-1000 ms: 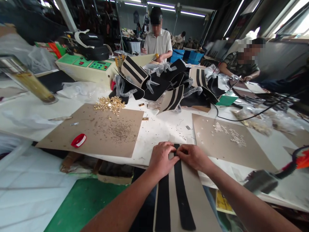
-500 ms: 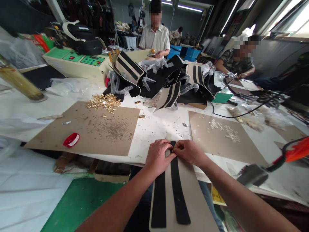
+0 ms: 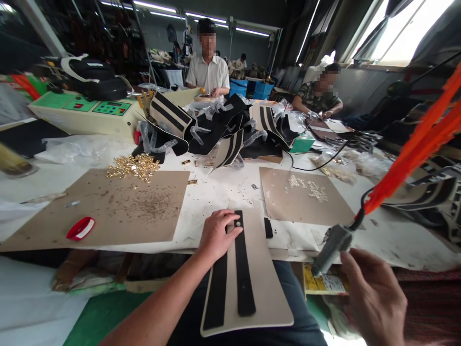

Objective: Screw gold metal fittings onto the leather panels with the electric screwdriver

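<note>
My left hand (image 3: 218, 234) grips the far edge of a beige panel (image 3: 264, 269), its finger and thumb on either side of a small round silvery piece (image 3: 238, 223) at the end of a black strap (image 3: 245, 283). The panel lies over the table edge and my lap. A second black strip (image 3: 216, 293) runs along its left side. My right hand (image 3: 376, 293) is in the air at the right, slightly blurred, fingers bent and apart, just below a grey handheld tool (image 3: 333, 247) hanging from an orange cord (image 3: 410, 149). Whether it touches the tool, I cannot tell.
Gold-coloured fittings (image 3: 133, 166) and a red ring (image 3: 80, 228) are on the left brown board (image 3: 108, 226). Small silvery pieces (image 3: 309, 187) sit on the right board (image 3: 284, 206). Behind are piled black-and-beige panels (image 3: 173, 120), a cream machine (image 3: 90, 117) and two co-workers.
My right hand has left the strap and moved right and down towards the hanging tool. The silvery piece on the strap now shows. My left hand stays on the panel; the view has shifted right.
</note>
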